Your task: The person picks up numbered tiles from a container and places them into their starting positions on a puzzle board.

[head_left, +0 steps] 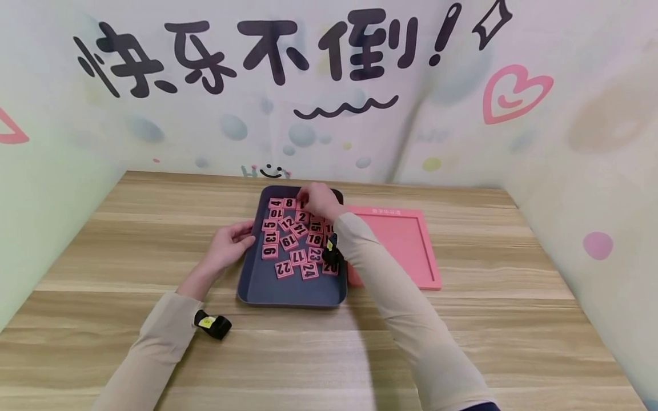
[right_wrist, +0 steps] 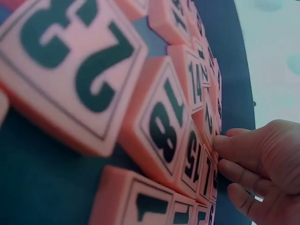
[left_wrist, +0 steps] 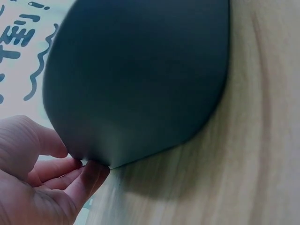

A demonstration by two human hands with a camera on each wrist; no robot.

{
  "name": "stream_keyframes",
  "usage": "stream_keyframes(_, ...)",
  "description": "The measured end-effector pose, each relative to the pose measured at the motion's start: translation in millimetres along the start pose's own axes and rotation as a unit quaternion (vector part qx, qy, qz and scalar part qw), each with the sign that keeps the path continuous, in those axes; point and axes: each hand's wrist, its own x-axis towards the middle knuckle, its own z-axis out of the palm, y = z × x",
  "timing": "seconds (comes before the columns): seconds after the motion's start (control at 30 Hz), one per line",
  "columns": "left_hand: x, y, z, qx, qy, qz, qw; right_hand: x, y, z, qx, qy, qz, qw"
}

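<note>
A dark grey tray (head_left: 288, 294) lies on the table, with several pink square tiles in it bearing black numbers, such as the 22 tile (head_left: 284, 269) and the 18 tile (right_wrist: 164, 124). At the tray's left side, my left hand (head_left: 228, 245) holds the edge between thumb and fingers; the left wrist view shows the fingertips (left_wrist: 96, 173) against the dark wall. My right hand (head_left: 320, 200) reaches over the tray's far end, thumb and fingers pinching at a number tile (head_left: 302, 204) in the top row. That tile is partly hidden by the fingers.
A pink rectangular frame board (head_left: 401, 245) with a raised rim lies right of the tray, partly behind the right forearm. Behind the wooden table (head_left: 288, 354) stands a printed wall (head_left: 205, 131) with large black characters. Each wrist wears a black camera strap.
</note>
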Motion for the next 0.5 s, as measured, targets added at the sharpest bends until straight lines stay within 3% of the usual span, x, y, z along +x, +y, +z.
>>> stream_keyframes(0.33,-1.1,-1.0,-1.2,0.005,0.002,0.005,1.0,-1.0,-7.1,2.2,-0.076,-0.015,-0.007,0.997)
stream_keyframes(0.5,-2.1,0.0,-0.8,0.008,0.002,0.006,0.9999,-0.1,-9.3,2.5,-0.089,-0.023,-0.005,0.996)
